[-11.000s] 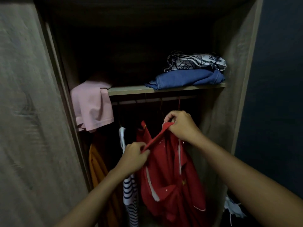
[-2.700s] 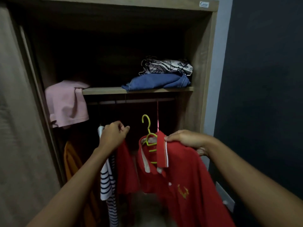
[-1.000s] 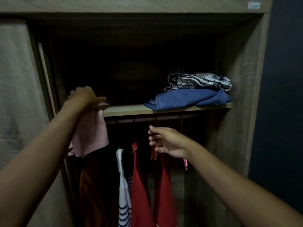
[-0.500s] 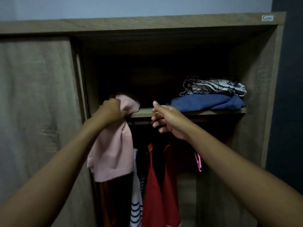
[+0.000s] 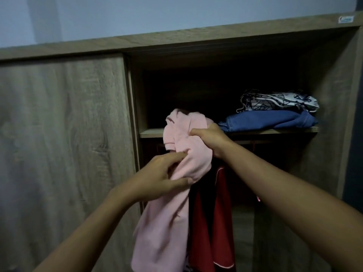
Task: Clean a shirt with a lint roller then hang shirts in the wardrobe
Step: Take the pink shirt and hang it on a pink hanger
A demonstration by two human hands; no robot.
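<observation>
Pale pink cotton shirt (image 5: 184,160) is bunched up, both hands on it, held in front of the open bay of the wood-grain wardrobe (image 5: 176,39).
- Long axis: vertical. Crumpled top end sits just above the right hand's fingers (image 5: 198,132), at shelf height. The loose tail drops straight down below the left hand's fingers (image 5: 176,157) and runs out of view at the bottom.
- Right hand (image 5: 213,139): fingers curled tight round the upper bunch, knuckles up, fabric wadded in the fist.
- Left hand (image 5: 157,180): lower down, thumb and fingertips pinching a fold at mid-length, palm toward the cloth.
- Cannot tell which part is collar or hem.

Wardrobe contents:
- Light wooden shelf board (image 5: 151,132), level with the right fingers. To their right lies a folded blue denim-like garment (image 5: 271,120); a folded white cloth with dark print (image 5: 279,101) is stacked on top, touching it.
- Under the shelf, below and behind the right wrist: dark red shirts with white trim (image 5: 213,232) hang vertically, just beside the pink tail. The rail is mostly hidden.
- Left of the left fingers: wood-grain sliding door panel (image 5: 62,134) covers that half.
</observation>
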